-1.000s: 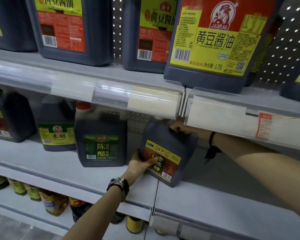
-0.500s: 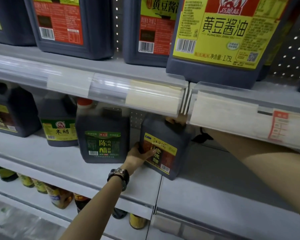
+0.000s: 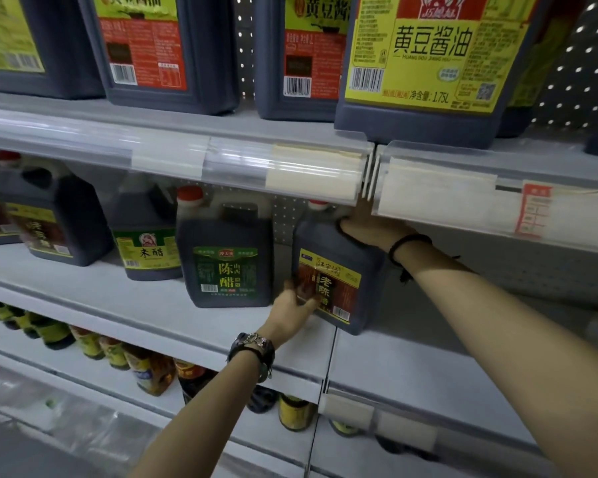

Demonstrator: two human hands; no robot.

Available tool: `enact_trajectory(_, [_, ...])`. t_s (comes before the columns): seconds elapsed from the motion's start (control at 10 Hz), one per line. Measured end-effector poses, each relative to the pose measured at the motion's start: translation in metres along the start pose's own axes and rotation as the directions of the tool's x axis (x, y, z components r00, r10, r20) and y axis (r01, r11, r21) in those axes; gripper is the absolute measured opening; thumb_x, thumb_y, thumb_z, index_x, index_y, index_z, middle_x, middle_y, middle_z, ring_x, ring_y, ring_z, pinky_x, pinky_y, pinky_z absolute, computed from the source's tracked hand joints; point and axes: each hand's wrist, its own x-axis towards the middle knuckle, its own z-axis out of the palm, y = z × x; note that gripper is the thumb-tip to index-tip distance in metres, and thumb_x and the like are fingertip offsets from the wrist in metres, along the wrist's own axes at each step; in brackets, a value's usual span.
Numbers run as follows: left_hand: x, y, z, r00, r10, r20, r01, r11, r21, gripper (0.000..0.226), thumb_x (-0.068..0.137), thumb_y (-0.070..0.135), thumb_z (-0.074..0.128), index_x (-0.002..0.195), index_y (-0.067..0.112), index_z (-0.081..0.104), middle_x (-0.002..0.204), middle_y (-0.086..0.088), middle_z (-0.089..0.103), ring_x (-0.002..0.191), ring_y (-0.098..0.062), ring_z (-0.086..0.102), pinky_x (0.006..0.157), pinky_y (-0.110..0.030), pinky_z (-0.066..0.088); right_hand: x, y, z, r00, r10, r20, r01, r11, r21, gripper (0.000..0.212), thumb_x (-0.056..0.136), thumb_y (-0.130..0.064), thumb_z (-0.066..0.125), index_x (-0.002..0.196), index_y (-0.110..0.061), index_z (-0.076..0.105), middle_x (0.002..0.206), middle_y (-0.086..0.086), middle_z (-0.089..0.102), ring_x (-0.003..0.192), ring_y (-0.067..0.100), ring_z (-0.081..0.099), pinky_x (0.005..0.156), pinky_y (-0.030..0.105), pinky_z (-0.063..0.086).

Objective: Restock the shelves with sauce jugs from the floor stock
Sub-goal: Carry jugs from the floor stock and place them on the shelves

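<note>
Beneath my right hand [image 3: 366, 229], which grips it at the top, the dark plastic sauce jug with yellow-brown label [image 3: 339, 270] stands upright on the grey metal shelf [image 3: 152, 305]. My left hand [image 3: 292, 310] clasps its lower front corner.

A grocery shop aisle. Its grey metal shelves [image 3: 101, 298] carry clear plastic price-label strips [image 3: 283, 167] and rows of dark barcoded sauce jugs [image 3: 411, 127].
</note>
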Motion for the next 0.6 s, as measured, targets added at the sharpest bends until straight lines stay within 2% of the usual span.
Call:
enact_trajectory(0.1, [-0.011, 0.004, -0.009, 0.997, 0.074, -0.018, -0.074, 0.997, 0.025, 0.04, 0.094, 0.026, 0.057, 0.128, 0.011, 0.042, 0.122, -0.003, 0.061, 0.108, -0.017, 0.058, 0.09, -0.027, 0.045, -0.021, -0.028, -0.006, 0.988, 0.109, 0.105, -0.125, 0.979, 0.159, 0.03, 0.094, -0.019, 0.05, 0.108, 0.008, 0.053, 0.087, 0.023, 0.056, 0.085, 0.033, 0.055, 0.062, 0.022, 0.032])
enact_trajectory(0.2, [-0.024, 0.009, -0.016, 0.991, 0.132, 0.009, -0.132, 0.991, 0.003, 0.036, 0.095, 0.022, 0.055, 0.127, 0.012, 0.043, 0.123, -0.003, 0.06, 0.106, -0.013, 0.056, 0.088, -0.024, 0.043, -0.035, -0.032, -0.003, 0.994, 0.106, 0.022, -0.106, 0.994, 0.02, 0.036, 0.096, -0.026, 0.048, 0.115, 0.004, 0.054, 0.101, 0.021, 0.061, 0.095, 0.035, 0.056, 0.068, 0.031, 0.039])
enact_trajectory(0.3, [-0.032, 0.013, -0.023, 0.986, 0.16, 0.05, -0.162, 0.986, 0.035, 0.036, 0.095, 0.02, 0.055, 0.128, 0.01, 0.044, 0.124, -0.005, 0.061, 0.105, -0.015, 0.057, 0.088, -0.024, 0.043, -0.048, -0.027, 0.005, 0.994, 0.104, -0.031, -0.107, 0.991, -0.085, 0.042, 0.094, -0.023, 0.048, 0.133, -0.007, 0.044, 0.129, 0.017, 0.052, 0.116, 0.034, 0.049, 0.086, 0.034, 0.042])
enact_trajectory(0.4, [-0.04, 0.019, -0.031, 0.978, 0.154, 0.141, -0.174, 0.974, 0.147, 0.036, 0.095, 0.018, 0.054, 0.129, 0.01, 0.044, 0.121, -0.008, 0.06, 0.108, -0.023, 0.057, 0.086, -0.027, 0.043, -0.066, -0.025, 0.007, 0.986, 0.167, -0.002, -0.167, 0.982, -0.092, 0.064, 0.091, -0.02, 0.052, 0.148, -0.017, 0.022, 0.153, 0.009, 0.023, 0.139, 0.029, 0.023, 0.11, 0.042, 0.031])
enact_trajectory(0.5, [-0.048, 0.023, -0.04, 0.955, 0.157, 0.252, -0.22, 0.944, 0.246, 0.033, 0.094, 0.018, 0.053, 0.126, 0.013, 0.046, 0.116, -0.009, 0.062, 0.105, -0.027, 0.06, 0.083, -0.031, 0.046, -0.087, -0.028, 0.002, 0.974, 0.215, 0.07, -0.204, 0.97, -0.133, 0.071, 0.092, -0.024, 0.052, 0.151, -0.02, 0.012, 0.159, 0.003, 0.004, 0.145, 0.025, 0.009, 0.116, 0.046, 0.019])
enact_trajectory(0.6, [-0.056, 0.023, -0.05, 0.939, 0.18, 0.292, -0.28, 0.895, 0.348, 0.028, 0.093, 0.023, 0.053, 0.12, 0.018, 0.049, 0.111, -0.006, 0.065, 0.096, -0.026, 0.064, 0.085, -0.039, 0.053, -0.117, -0.04, 0.001, 0.973, 0.222, 0.058, -0.208, 0.96, -0.19, 0.062, 0.092, -0.024, 0.048, 0.148, -0.02, 0.021, 0.156, 0.006, 0.018, 0.141, 0.028, 0.02, 0.113, 0.047, 0.023])
